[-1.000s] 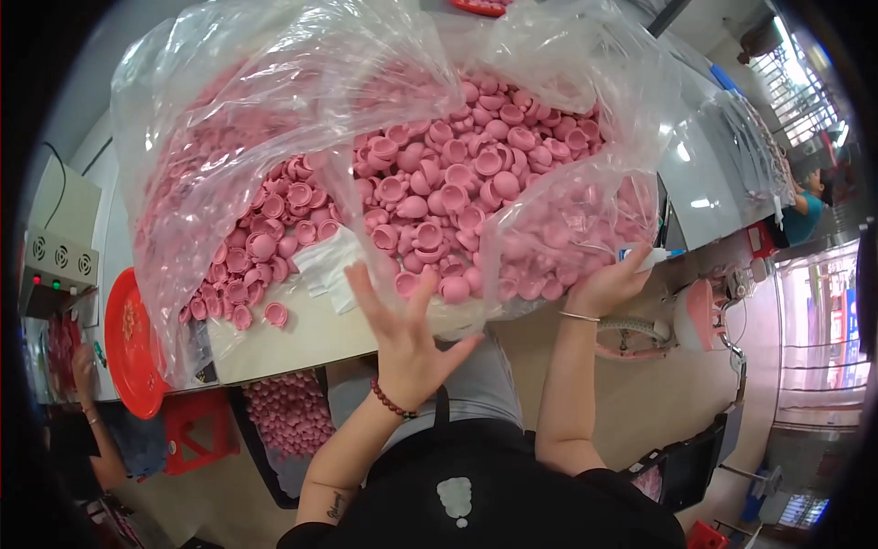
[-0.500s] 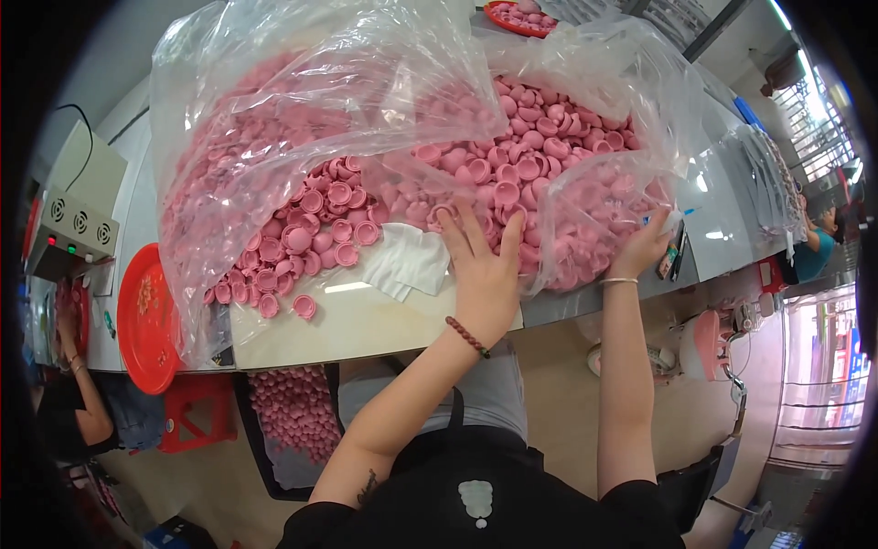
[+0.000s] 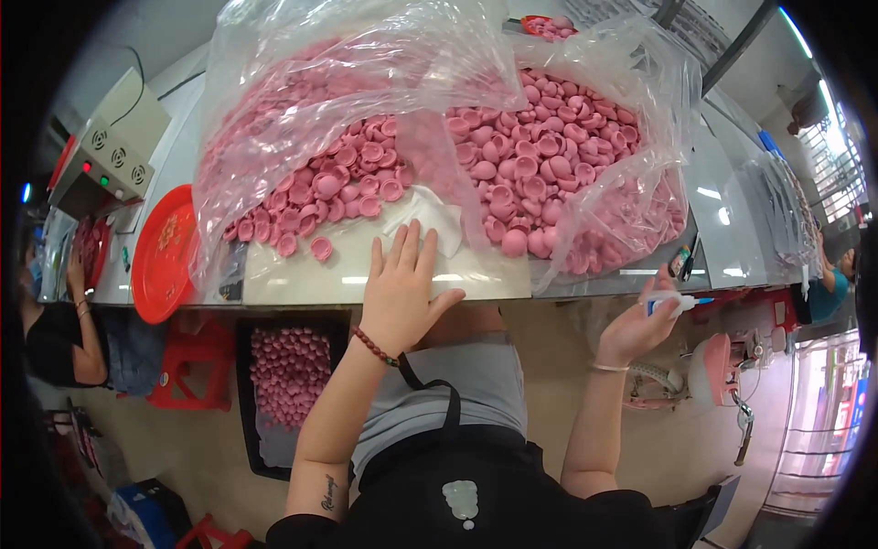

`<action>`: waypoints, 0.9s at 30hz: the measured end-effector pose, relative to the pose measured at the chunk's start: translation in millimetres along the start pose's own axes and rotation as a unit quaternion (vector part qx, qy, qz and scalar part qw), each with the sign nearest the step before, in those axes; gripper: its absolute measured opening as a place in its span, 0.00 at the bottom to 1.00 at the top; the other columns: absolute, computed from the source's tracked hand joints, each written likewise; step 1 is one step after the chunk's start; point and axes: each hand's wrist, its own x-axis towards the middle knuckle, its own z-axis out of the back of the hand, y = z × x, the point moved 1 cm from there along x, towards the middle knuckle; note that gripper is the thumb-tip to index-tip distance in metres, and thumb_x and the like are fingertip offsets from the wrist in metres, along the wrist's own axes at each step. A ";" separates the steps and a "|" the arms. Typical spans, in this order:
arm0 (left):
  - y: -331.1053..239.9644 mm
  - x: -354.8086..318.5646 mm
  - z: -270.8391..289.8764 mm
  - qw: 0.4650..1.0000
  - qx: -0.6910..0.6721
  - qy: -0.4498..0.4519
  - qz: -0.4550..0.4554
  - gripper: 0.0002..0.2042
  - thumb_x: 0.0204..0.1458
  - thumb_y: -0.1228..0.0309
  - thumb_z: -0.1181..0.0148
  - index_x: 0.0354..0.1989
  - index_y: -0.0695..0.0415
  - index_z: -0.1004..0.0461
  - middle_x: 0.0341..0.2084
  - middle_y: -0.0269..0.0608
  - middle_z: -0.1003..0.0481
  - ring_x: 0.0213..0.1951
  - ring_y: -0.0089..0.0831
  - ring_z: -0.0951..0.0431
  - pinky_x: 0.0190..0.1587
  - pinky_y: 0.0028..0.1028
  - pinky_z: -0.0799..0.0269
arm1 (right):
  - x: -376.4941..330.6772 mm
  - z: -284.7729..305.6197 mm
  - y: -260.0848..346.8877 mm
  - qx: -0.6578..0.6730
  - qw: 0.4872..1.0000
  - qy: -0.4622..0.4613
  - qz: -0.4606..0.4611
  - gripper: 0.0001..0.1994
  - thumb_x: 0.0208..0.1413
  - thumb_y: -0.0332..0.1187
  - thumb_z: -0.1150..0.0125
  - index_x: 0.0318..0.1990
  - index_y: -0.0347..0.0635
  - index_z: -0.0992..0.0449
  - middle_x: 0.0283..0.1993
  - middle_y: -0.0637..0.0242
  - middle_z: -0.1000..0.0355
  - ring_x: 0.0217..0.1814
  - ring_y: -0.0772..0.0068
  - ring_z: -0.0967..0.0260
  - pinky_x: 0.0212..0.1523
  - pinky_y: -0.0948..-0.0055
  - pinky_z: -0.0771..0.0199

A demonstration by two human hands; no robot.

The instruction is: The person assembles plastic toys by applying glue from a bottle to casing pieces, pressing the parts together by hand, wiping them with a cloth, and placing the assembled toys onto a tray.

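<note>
My left hand (image 3: 399, 291) lies spread at the table's near edge. Its fingertips reach a crumpled white tissue (image 3: 444, 222), and nothing is held in it. Out past the front edge on the right, my right hand (image 3: 633, 328) grips a small white glue bottle (image 3: 660, 303) with a blue nozzle tip. Beyond my left hand, hollow pink half-round pieces (image 3: 329, 188) spill from a clear plastic bag (image 3: 274, 101). More pink pieces (image 3: 540, 146) fill a second open clear bag (image 3: 631, 82) to the right. One loose pink piece (image 3: 320, 248) sits apart on the pale tabletop (image 3: 347, 282).
A red round tray (image 3: 165, 284) juts over the table's left edge near a box with fans (image 3: 114, 160). Below stands a black bin (image 3: 249, 393) with pink balls, beside a red stool (image 3: 195, 366). A co-worker's arm (image 3: 82, 316) is at far left.
My left hand has left the pink pieces and moved left and nearer, to the tissue. My right hand has drawn back past the table's edge, still holding the glue bottle. The view has shifted.
</note>
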 end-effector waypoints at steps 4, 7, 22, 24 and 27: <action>4.6 -22.2 10.9 1.000 0.027 0.004 -0.015 0.31 0.44 0.52 0.46 0.54 0.58 0.40 0.54 0.55 0.43 0.57 0.47 0.44 0.58 0.48 0.56 | -31.4 9.9 10.5 0.033 0.990 0.138 0.010 0.16 0.58 0.41 0.59 0.38 0.33 0.36 0.41 0.57 0.36 0.53 0.57 0.40 0.55 0.61 0.43; 8.7 -15.2 16.2 1.000 0.016 0.005 -0.007 0.27 0.45 0.54 0.46 0.51 0.57 0.38 0.54 0.54 0.42 0.56 0.47 0.43 0.57 0.48 0.54 | -44.7 11.5 19.4 0.052 0.977 0.205 0.010 0.17 0.58 0.41 0.59 0.38 0.33 0.36 0.41 0.56 0.36 0.51 0.57 0.39 0.53 0.62 0.41; 24.5 24.7 5.0 0.996 -0.082 -0.028 -0.013 0.03 0.46 0.75 0.49 0.29 0.58 0.31 0.28 0.41 0.26 0.33 0.39 0.26 0.33 0.33 0.32 | -69.7 56.2 44.9 -0.020 0.966 0.243 -0.088 0.17 0.55 0.43 0.54 0.34 0.33 0.36 0.31 0.58 0.35 0.38 0.65 0.37 0.43 0.69 0.39; 30.1 13.0 9.4 0.991 -0.135 -0.005 -0.006 0.06 0.46 0.74 0.50 0.34 0.57 0.30 0.38 0.46 0.28 0.43 0.43 0.29 0.44 0.35 0.33 | -74.7 51.1 47.7 -0.026 0.945 0.303 -0.120 0.18 0.53 0.44 0.52 0.33 0.34 0.36 0.30 0.59 0.35 0.36 0.66 0.37 0.41 0.70 0.38; 23.8 1.4 27.7 0.997 -0.057 -0.010 -0.057 0.10 0.47 0.72 0.50 0.39 0.57 0.30 0.49 0.51 0.35 0.53 0.47 0.37 0.55 0.43 0.44 | -86.3 32.8 45.8 -0.002 0.915 0.367 -0.170 0.19 0.53 0.46 0.51 0.32 0.35 0.37 0.29 0.59 0.35 0.34 0.66 0.36 0.38 0.70 0.37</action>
